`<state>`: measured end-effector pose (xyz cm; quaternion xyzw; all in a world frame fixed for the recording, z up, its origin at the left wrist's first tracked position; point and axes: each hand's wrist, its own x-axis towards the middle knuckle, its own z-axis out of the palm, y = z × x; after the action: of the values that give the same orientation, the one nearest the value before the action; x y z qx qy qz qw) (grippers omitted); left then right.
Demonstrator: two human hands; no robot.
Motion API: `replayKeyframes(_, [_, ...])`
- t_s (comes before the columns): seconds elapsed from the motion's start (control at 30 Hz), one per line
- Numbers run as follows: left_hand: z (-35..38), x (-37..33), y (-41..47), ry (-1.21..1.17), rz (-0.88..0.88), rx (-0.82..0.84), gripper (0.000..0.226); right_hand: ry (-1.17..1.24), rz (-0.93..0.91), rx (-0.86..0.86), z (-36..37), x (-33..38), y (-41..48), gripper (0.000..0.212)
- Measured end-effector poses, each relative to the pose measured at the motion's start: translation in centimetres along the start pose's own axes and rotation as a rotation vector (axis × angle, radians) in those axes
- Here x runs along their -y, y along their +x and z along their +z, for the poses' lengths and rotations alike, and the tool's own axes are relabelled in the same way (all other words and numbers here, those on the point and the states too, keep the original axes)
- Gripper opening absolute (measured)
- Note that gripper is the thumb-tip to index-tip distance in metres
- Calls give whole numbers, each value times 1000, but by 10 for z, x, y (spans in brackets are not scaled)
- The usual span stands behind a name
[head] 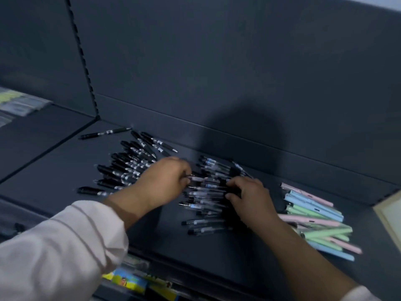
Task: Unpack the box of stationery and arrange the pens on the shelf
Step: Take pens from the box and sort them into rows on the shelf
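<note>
On the shelf [65, 166], left hand [165, 181] pinches one of the clear pens [206, 205]; right hand [249, 196] curls its grip round their ends (black pens [128, 166] toward the left edge, pastel pens [316, 218] toward the right)

left sleeve [56, 248]: pale pink, creased | right cuff [360, 294]: pale

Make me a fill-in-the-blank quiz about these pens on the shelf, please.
The left hand and the right hand both grip the ___ group of pens. The pastel pens lie at the ___ end of the shelf. The leftmost pens are ___ in colour.
Missing: middle; right; black.
</note>
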<state>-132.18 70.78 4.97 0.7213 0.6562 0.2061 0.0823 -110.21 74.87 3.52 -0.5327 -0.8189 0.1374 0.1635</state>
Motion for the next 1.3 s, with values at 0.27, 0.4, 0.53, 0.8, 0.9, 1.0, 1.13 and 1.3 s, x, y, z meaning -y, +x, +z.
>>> replayKeyframes(0.27, [-53,112,-5,104,-226,-65,22,51,-131,-53,31,84,46,23])
replayKeyframes(0.4, [-74,173,-10,181,-287,-51,31,45,-173,-6,51,133,75,26])
replayKeyframes(0.53, [-89,215,-6,196,-329,-38,29,74,-175,27,70,171,95,26])
replayKeyframes(0.8, [-84,258,24,234,-269,71,24,117,-70,12,91,199,119,24])
replayKeyframes(0.9, [-83,269,28,230,-247,103,22,130,-16,-7,92,200,120,22])
replayKeyframes(1.0, [-84,270,31,154,-212,0,18,126,68,-69,89,195,116,20])
replayKeyframes(1.13, [-82,244,35,59,78,-127,11,129,143,-129,84,189,107,19])
replayKeyframes(1.3, [-53,205,37,83,259,-87,6,63,172,-119,76,176,90,19])
